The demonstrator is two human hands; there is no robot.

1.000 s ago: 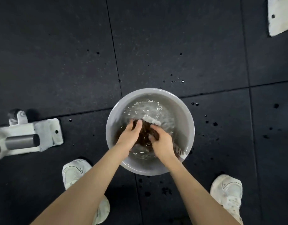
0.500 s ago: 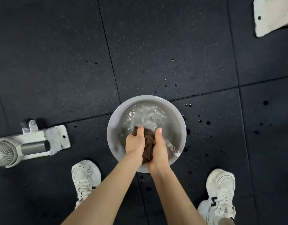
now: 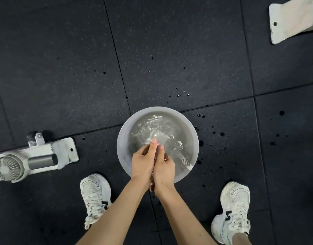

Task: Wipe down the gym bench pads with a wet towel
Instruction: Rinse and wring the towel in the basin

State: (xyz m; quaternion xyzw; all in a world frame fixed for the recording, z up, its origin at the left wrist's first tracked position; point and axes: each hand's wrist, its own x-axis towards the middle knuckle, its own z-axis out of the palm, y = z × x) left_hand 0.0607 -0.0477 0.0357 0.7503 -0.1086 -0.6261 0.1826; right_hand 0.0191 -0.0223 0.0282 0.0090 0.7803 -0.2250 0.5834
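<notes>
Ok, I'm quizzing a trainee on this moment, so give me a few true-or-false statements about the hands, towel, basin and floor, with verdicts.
1. The left hand and the right hand both grip the brown towel above the grey basin. True.
2. The basin is dry inside. False: it holds rippling water.
3. The black floor around the basin is dry. False: dark water drops spatter it, mostly to the right of the basin.
4. A small fan lies on the white frame to the left of the basin. True.
</notes>
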